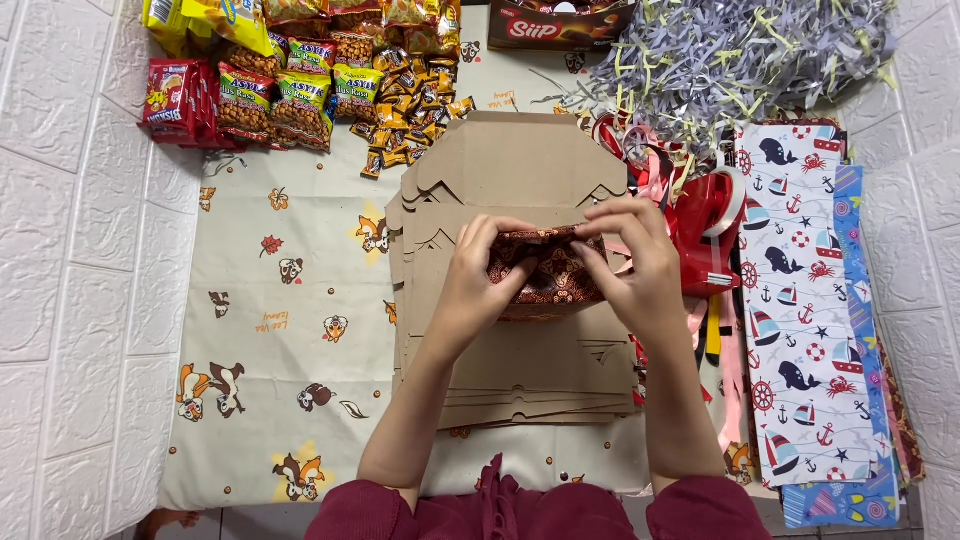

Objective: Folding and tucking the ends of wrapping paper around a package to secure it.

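A cream cloth (270, 330) printed with cartoon chipmunks covered the floor, carrying snack packets (290, 80) at the upper left, a stack of flat brown cardboard boxes (520, 370) in the centre, shredded paper (740, 60) at the upper right, and nautical wrapping paper (800, 330) along the right.

Both hands grip a dark red patterned pouch (545, 275), left hand (478, 285) and right hand (632, 265) pinching its top edge above stacked brown cardboard sheets (520, 370).

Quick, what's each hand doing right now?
Left hand: shut on the dark red patterned box.
Right hand: shut on the same box.
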